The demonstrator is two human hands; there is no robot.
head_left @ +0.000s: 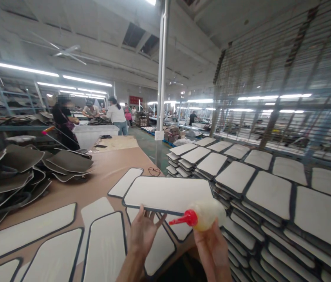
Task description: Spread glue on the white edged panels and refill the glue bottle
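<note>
Squeeze bottle in the right hand, pale bordered panel at the left

From my distant seat, the head camera showed me two bare hands at a brown-covered table. The right hand was wrapped around a soft, translucent, yellowish bottle, pinching its rounded body from below. The bottle lay tilted on its side, its tapered red nozzle pointing left, in front of the near edge of a broad panel. That panel was flat, matte and off-white, with rounded corners and a narrow dark border.

The left hand was at the panel's near edge, fingers spread, one fingertip against the border; I could not tell whether it gripped the panel or merely propped it. Just beyond the panel's left end, a smaller panel of the same make lay on the table, near thin dark loops, perhaps eyeglasses.

Nearer to me, more bordered panels lay side by side. On the left I saw a loose heap of curling dark sheets with pale edges; on the right, layered stacks of pale panels stood in rows beside a wire mesh.
</note>
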